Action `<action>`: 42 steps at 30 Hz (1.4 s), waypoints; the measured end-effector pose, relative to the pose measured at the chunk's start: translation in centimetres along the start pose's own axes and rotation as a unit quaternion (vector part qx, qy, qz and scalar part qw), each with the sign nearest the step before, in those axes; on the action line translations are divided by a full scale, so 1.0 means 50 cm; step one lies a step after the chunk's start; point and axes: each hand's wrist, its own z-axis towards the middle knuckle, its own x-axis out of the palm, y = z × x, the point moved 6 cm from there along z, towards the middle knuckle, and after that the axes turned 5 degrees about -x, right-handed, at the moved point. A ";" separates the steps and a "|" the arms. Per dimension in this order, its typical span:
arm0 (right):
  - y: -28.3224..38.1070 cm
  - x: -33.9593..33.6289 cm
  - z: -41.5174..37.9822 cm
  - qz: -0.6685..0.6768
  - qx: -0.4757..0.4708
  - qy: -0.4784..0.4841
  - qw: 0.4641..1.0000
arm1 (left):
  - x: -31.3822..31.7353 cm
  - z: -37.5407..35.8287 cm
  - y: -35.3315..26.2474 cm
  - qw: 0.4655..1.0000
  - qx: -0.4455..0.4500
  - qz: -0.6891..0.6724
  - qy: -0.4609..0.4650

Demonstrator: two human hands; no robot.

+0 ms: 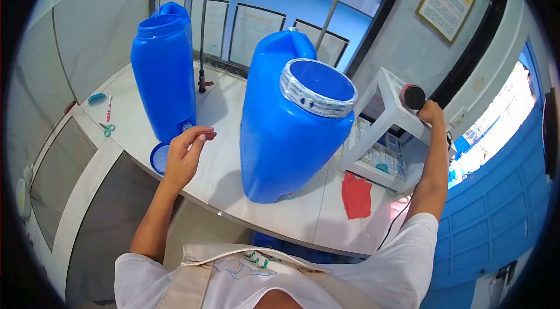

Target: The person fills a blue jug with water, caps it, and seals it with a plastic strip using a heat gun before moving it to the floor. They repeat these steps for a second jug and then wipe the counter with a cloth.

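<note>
My left hand is raised over the counter, fingers loosely bent with thumb and fingertips apart, and nothing shows in it. It is nearest to an open-topped blue container and a round blue lid on the counter. A larger blue container stands upright in the middle, its blue cap wrapped with printed tape. My right hand reaches to the white shelf, beside a dark round-ended object; its fingers are partly hidden, so its grip is unclear.
A red cloth lies in front of the shelf. At the left are green scissors, a red-and-white brush and a teal object. A dark pipe with a tap stands behind the containers. The counter's front edge curves nearby.
</note>
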 end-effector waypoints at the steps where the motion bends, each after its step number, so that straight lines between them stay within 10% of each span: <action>1: 0.008 -0.030 -0.013 0.009 0.039 -0.025 0.999 | -0.014 0.000 0.014 1.000 -0.022 -0.015 0.001; 9: 0.052 -0.177 -0.348 0.349 0.179 -0.262 0.882 | -0.075 0.036 0.088 0.993 -0.052 -0.076 0.077; 16: 0.569 -0.303 -0.796 0.561 0.125 -0.370 0.730 | -0.117 0.057 0.138 0.959 -0.053 -0.138 0.242; 20: 0.841 -0.297 -0.919 0.448 0.206 -0.357 0.793 | -0.114 0.062 0.131 0.930 -0.056 -0.211 0.295; 21: 0.873 -0.270 -0.945 0.256 0.260 -0.229 0.902 | -0.109 0.059 0.120 0.921 -0.048 -0.236 0.308; 22: 0.890 -0.209 -0.993 0.509 0.321 -0.312 0.735 | -0.108 0.055 0.101 0.916 -0.036 -0.243 0.317; 34: 1.147 -0.266 -0.827 0.303 0.148 -0.287 0.897 | -0.201 0.023 0.109 0.903 -0.049 -0.264 0.337; 42: 1.141 -0.336 -0.814 0.408 0.173 -0.322 0.837 | -0.206 0.044 0.122 0.905 -0.070 -0.278 0.314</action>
